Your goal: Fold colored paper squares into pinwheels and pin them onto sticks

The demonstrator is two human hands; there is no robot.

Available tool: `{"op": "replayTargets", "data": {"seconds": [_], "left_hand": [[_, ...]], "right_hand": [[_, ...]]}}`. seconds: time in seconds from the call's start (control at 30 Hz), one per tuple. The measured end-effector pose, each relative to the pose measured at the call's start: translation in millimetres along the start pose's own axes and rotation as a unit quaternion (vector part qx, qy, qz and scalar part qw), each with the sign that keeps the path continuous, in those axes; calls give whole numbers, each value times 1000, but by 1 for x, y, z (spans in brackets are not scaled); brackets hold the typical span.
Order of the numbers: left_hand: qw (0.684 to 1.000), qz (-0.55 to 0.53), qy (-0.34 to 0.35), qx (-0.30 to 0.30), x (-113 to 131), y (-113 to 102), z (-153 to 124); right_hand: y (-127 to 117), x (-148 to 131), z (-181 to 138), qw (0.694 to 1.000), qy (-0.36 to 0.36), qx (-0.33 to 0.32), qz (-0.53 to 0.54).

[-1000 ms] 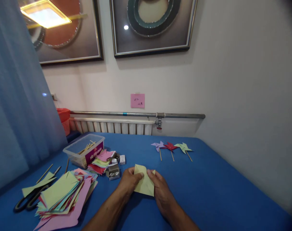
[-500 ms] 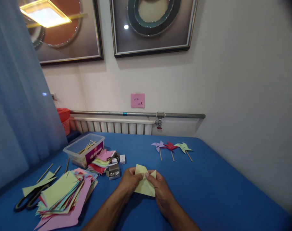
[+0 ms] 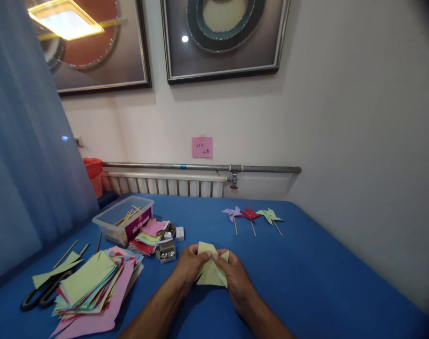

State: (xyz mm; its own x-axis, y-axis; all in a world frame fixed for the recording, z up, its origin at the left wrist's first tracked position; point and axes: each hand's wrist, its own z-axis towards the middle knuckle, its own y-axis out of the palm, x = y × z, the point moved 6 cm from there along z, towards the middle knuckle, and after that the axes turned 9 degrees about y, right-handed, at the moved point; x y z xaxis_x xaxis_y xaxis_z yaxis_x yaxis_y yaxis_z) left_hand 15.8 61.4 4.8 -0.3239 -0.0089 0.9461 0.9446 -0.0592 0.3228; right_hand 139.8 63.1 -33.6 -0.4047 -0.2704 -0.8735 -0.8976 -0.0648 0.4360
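Observation:
Both hands grip one pale yellow sheet of paper (image 3: 212, 275) above the blue table. My left hand (image 3: 190, 264) pinches it from the left, thumb lying near the sheet's middle. From the other side my right hand (image 3: 235, 273) pinches it, its thumb close to the left thumb. Corners of the paper bend inward under the thumbs, and slits part its edges. The fingers behind the sheet are hidden. Small open boxes (image 3: 167, 251) with shiny metal bits lie just beyond my left hand.
On the left lie a stack of coloured paper (image 3: 90, 278), black-handled scissors (image 3: 52, 289) and a clear tub (image 3: 124, 219) of wooden sticks. Smaller paper pieces (image 3: 149, 238) lean by the tub. Three paper pinwheels (image 3: 250, 215) lie at the back right. A blue curtain (image 3: 30, 141) hangs left.
The left part of the paper has folded further inward under my left thumb, and a slit at its lower left now shows. My hands stay in nearly the same place.

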Motion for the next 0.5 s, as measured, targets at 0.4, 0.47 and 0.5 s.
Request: {"op": "replayTargets", "data": {"seconds": [0.4,0.47,0.5], "left_hand": [[999,33,-7,1,-2,-2,0],[999,35,-8,3,-3,-3,1],[999,35,-7,2,-4,-3,2]], "right_hand": [[2,-3,-3,1000,-4,6,17],[3,-3,-4,1000,-4,5,16],[3,-4,-4,1000,-4,5,17]]}}
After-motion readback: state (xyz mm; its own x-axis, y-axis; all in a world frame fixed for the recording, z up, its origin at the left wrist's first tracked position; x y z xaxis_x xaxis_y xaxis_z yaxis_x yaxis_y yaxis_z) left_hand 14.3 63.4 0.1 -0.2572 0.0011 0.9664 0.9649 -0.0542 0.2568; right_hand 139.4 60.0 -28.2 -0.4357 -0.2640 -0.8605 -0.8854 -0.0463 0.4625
